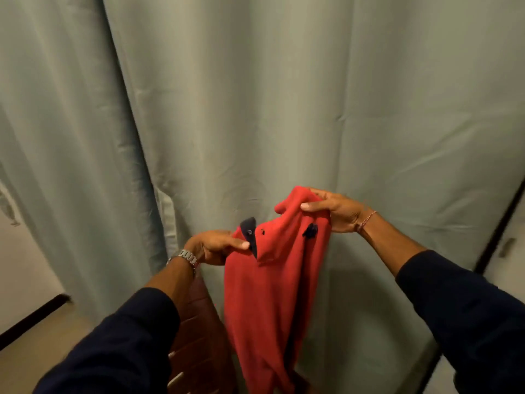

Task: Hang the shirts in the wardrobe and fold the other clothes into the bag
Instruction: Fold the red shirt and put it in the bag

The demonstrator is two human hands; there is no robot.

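Red polo shirt (270, 285) with a navy placket hangs in the air in front of a grey-green curtain (255, 95), at about 6 o'clock in the view. The left hand (216, 247) pinches it beside the placket while the right hand (338, 211), higher at 3 o'clock of the left, grips the bunched shoulder, fingers (312, 206) curled over the cloth. A brown slatted chair (196, 336) stands below the left wrist.

Red shirt (270, 294) in both hands' grip, left hand (218, 247), right hand (338, 213), before grey curtain (255, 95).
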